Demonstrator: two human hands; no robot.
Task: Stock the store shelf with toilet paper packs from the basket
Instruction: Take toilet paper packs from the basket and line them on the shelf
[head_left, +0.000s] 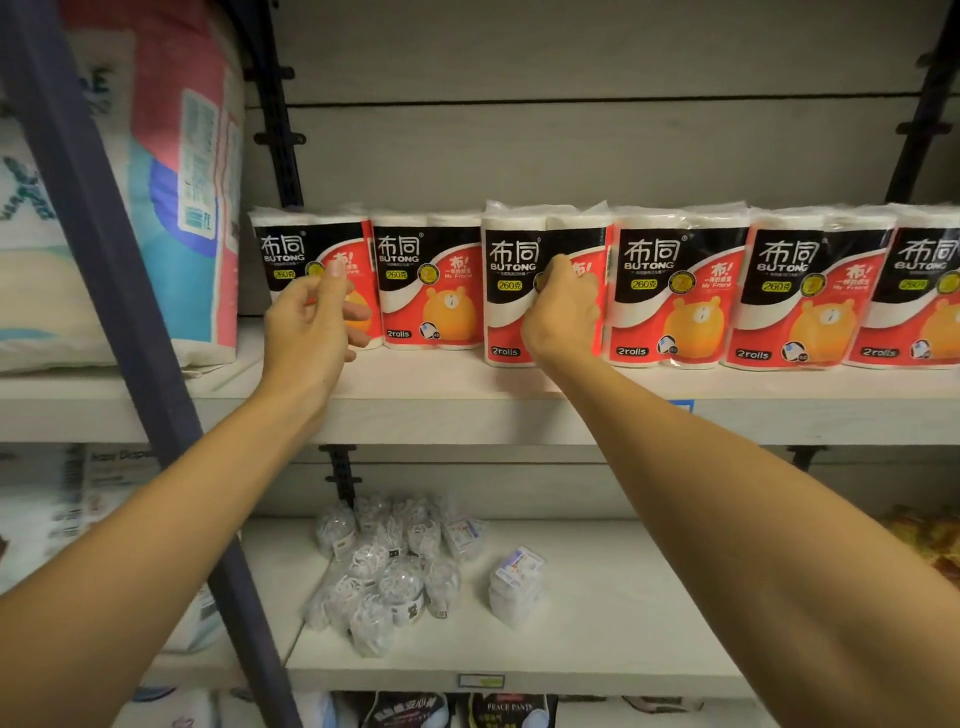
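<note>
Six packs (426, 283); sixth cropped; right hand (563, 312) seemingly grips third, left hand (306, 325) loosely spread.

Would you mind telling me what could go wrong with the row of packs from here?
1. The third pack stands nearer the shelf edge than its neighbours; a push from the right hand pressing its front might tip it or knock the next pack.
2. The left hand reaches the first pack beside the big bag; squeezing there may crease its wrapper.
</note>
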